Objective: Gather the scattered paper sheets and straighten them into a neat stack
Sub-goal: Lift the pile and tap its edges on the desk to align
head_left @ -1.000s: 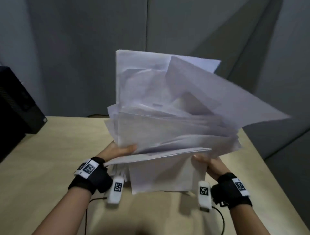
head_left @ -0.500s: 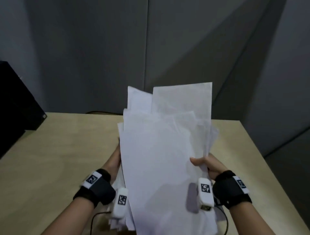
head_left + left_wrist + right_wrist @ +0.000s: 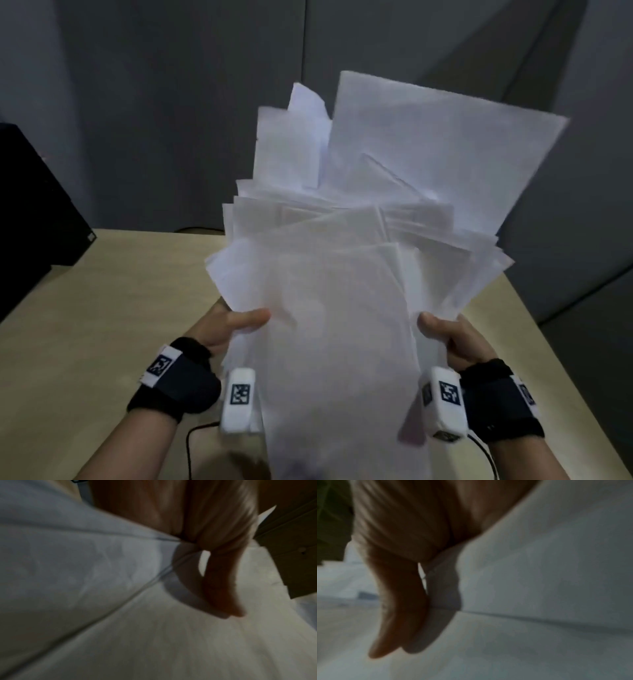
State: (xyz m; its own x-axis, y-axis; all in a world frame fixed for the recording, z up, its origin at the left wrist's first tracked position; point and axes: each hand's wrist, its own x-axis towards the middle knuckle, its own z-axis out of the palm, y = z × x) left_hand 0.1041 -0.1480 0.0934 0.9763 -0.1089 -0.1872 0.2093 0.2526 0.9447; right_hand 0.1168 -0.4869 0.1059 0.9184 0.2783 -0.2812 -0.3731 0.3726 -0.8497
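— Both hands were on the sheets (image 3: 342, 308) at that point?

— Yes. My left hand (image 3: 226, 325) gripped the left edge, thumb across the front, and my right hand (image 3: 452, 337) pinched the right edge the same way. Each wrist view showed a thumb pressed on white paper with the rest of the fingers hidden behind the bundle.

— Where was the bundle?

— Up in the air over the near part of the table (image 3: 102, 291), held nearly upright and leaning away from me. I could not see its bottom edge, so I cannot say whether it touched the wood.

— Was it neat?

— No. The far ends fanned out. One big sheet (image 3: 445, 154) stuck up and to the right, another poked up left of it, and several corners splayed at the sides. The picture was blurred, so I could not count them.

— Which step was that, then?

— Gathering looked finished, since I saw no loose paper on the table. I judged I was in the squaring part.

— And next?

— I would have loosened both grips a little, stood the bundle on its near edge, and tapped it on the table so the stragglers dropped level. Then turn it and tap a long edge. Squeezing too hard would have kept the crooked ones trapped.

— Anything else nearby?

— A black box (image 3: 34, 205) at far left.
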